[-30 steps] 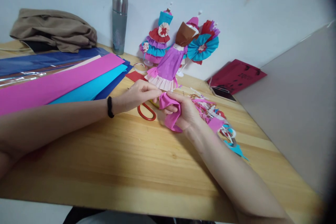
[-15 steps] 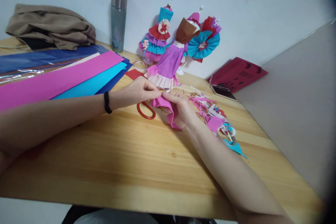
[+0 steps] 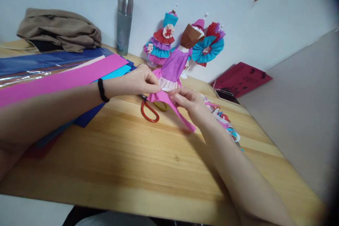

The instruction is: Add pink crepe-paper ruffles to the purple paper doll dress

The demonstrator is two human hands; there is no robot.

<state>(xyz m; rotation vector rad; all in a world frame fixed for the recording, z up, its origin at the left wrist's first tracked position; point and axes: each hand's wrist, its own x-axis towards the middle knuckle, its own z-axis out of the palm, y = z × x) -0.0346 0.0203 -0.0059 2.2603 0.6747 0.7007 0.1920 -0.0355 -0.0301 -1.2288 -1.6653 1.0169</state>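
Your left hand (image 3: pixel 141 80) pinches the pink strip (image 3: pixel 161 96) closed-fingered, just above the scissors (image 3: pixel 143 108); your right hand (image 3: pixel 191 103) curls part-open at its edge, grip unclear. The folded end looks begun; the flat tail, right of the scissors, seems unworked.

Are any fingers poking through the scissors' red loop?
No, only the light-brown wooden table shows through the red handle loop; the left hand holds the bright pink paper strip.
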